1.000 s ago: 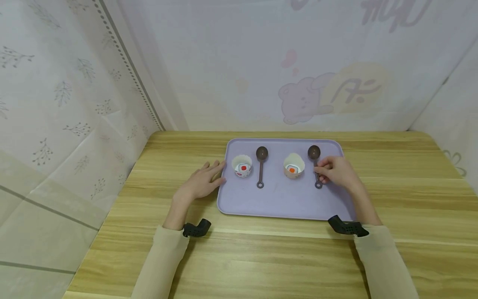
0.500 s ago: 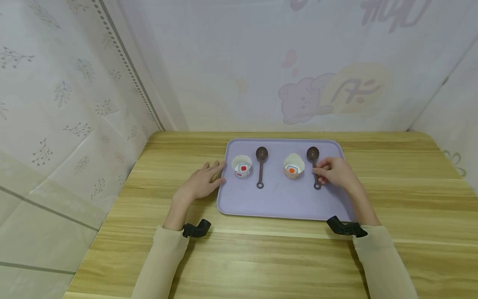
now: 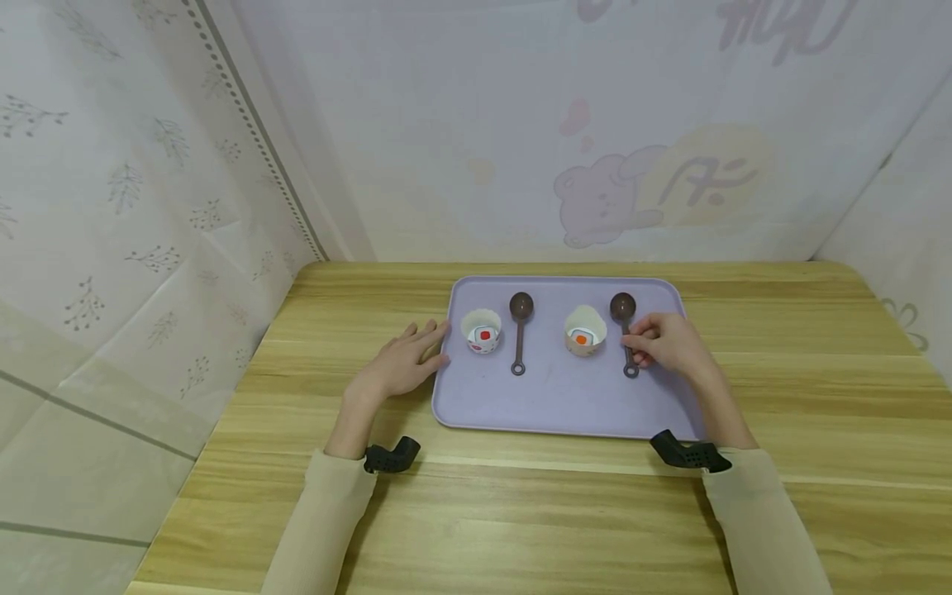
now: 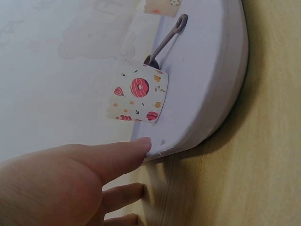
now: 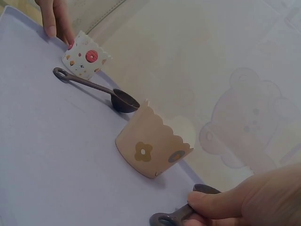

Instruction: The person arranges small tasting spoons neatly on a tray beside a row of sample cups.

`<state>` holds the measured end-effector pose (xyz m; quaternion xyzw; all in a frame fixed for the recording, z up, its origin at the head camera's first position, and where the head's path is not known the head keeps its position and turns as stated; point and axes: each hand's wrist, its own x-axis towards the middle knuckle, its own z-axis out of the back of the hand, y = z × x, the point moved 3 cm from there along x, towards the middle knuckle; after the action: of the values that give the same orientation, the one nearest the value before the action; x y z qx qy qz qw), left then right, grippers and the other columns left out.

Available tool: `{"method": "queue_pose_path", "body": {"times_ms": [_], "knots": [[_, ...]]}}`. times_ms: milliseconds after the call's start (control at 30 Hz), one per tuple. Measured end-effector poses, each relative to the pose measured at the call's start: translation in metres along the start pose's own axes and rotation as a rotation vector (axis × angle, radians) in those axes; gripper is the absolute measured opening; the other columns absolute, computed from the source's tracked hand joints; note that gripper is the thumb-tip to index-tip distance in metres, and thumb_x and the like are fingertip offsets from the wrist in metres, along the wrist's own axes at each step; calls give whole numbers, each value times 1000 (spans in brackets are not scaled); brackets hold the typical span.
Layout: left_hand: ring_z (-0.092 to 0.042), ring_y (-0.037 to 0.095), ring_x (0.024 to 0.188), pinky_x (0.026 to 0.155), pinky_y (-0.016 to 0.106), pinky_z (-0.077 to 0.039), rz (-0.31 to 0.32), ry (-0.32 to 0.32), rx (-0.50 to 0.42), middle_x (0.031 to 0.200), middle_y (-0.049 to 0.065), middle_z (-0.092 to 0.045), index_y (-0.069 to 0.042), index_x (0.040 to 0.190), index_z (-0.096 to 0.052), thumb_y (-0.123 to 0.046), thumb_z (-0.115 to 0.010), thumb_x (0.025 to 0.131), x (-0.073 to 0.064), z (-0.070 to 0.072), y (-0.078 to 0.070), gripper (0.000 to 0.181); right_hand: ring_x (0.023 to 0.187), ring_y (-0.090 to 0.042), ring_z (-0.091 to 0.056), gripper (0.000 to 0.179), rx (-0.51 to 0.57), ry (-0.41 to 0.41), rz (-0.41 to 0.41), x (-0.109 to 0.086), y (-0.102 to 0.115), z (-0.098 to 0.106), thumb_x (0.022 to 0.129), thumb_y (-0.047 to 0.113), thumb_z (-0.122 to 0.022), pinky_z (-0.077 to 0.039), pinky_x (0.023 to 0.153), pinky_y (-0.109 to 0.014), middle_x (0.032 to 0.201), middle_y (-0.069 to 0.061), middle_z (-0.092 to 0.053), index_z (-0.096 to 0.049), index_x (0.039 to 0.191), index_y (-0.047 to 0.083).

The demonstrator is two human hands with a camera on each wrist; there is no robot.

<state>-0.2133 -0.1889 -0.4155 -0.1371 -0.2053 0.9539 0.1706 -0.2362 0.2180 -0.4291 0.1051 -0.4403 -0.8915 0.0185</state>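
Note:
On the right part of the purple tray (image 3: pixel 550 405), my right hand (image 3: pixel 669 342) pinches the handle of a dark brown measuring spoon (image 3: pixel 622 307) between thumb and fingers. To its left stands a tan paper baking cup (image 5: pixel 150 143) with a scalloped rim and a small piece with an orange square (image 3: pixel 582 340) inside. A second brown measuring spoon (image 3: pixel 521 307) lies further left. Beside it is a white baking cup (image 4: pixel 138 92) with donut prints, holding a piece with a red square (image 3: pixel 485 335). My left hand (image 3: pixel 402 362) rests with fingers extended at the tray's left edge.
The tray lies on a wooden table (image 3: pixel 476 512) near its far edge. Behind the table hangs a pale curtain (image 3: pixel 446 149) with a bear print, and a leaf-patterned curtain (image 3: pixel 149 207) is at the left. Black wrist mounts (image 3: pixel 392 454) sit at both sleeves.
The right hand has shifted the right measuring spoon slightly left and toward me, then nearly stopped. The left hand, the cups and the other spoon have stayed in place.

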Motion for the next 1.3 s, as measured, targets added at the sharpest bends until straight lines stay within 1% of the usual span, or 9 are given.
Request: {"method": "queue_pose_path", "body": {"times_ms": [333, 767, 1033, 1300], "knots": [[-14, 48, 150, 119, 64, -12, -3, -3, 0, 163, 19, -24, -13, 161, -28, -35, -49, 107, 0, 0, 0, 62, 56, -10, -63, 18, 0, 4, 7, 0, 0, 0, 95, 5, -70, -56, 52, -24, 67, -2, -67, -62, 98, -11], [-15, 48, 149, 119, 64, -13, -8, -7, 1, 163, 19, -24, -13, 161, -28, -35, -49, 107, 0, 0, 0, 62, 59, -11, -64, 22, -10, 38, -16, -2, 0, 2, 97, 7, -68, -57, 55, -25, 70, -4, -68, -62, 103, -13], [-15, 49, 149, 119, 64, -13, -10, -8, 3, 163, 20, -24, -12, 161, -28, -34, -49, 107, 0, 0, 0, 62, 60, -11, -64, 26, -11, 43, -13, -3, -1, 4, 97, 10, -68, -56, 55, -24, 70, -4, -68, -62, 106, -13], [-14, 49, 149, 119, 65, -14, -13, -6, 4, 164, 19, -23, -12, 161, -28, -34, -50, 107, 0, 1, 0, 62, 59, -11, -64, 24, 6, 35, 25, -1, -3, 6, 96, 8, -68, -57, 55, -25, 68, -5, -68, -62, 103, -14]]}}
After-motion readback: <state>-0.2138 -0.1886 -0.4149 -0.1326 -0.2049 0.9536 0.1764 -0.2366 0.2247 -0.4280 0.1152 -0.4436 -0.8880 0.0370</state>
